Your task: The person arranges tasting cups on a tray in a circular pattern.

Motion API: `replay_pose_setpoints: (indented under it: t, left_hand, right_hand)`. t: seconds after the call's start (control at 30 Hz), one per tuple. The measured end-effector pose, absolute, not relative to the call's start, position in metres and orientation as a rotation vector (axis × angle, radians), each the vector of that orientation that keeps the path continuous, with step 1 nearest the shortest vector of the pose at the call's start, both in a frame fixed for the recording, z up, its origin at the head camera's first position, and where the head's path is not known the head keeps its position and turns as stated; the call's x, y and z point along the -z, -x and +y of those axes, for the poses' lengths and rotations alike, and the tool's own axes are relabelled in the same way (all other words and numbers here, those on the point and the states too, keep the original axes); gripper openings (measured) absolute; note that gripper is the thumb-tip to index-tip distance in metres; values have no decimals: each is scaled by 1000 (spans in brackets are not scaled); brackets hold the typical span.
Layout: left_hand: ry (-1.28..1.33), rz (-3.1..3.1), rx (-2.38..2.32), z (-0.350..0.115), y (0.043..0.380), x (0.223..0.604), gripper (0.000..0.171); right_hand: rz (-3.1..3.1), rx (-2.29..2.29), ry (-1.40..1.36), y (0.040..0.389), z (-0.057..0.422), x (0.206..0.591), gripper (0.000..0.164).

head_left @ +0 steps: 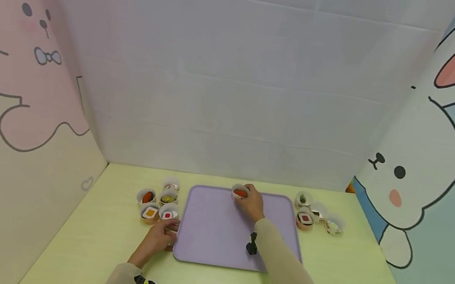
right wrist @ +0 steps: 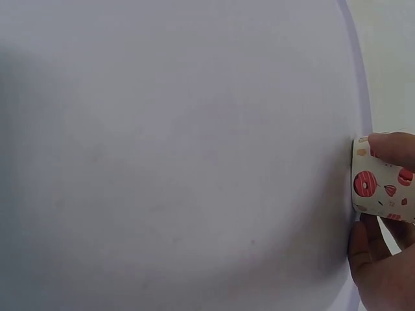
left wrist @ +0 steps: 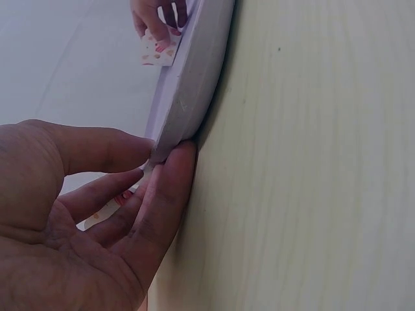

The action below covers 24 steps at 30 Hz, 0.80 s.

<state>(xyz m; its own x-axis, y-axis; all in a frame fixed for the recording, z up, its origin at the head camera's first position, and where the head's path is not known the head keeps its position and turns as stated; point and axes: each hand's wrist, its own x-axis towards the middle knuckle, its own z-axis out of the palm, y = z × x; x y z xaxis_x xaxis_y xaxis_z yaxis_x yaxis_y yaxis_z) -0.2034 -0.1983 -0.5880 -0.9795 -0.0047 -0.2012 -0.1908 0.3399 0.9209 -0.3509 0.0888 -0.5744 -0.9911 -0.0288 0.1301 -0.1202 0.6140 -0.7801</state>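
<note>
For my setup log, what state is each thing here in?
Tray, lying flat, pinched at its left edge
Held cup, upright, at the tray's far edge, something red inside
Left cups, upright, bunched together, contents showing in several
Right cups, grouped together, contents showing in some
Left hand, pinching the tray
Right hand, gripping the held cup

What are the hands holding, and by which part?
The right hand holds a cup by its side wall; the left hand pinches the tray by its left edge.
</note>
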Motion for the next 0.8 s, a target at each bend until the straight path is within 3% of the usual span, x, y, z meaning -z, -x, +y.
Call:
replay_pose_setpoints:
  t: [0.23,0.53,0.8]
  left_hand:
    - [190,2430,-1709,-197,203,589,51]
    - [173,2434,-1700,-198,204,590,52]
    - [185,2438,-1689,-199,205,590,52]
  right_hand:
    - [-2734,-1372,-147,352,92,577,58]
    - [-2782,-1453,-125,348,98,565,81]
    - [-2720,-1539,-179,344,110,541,73]
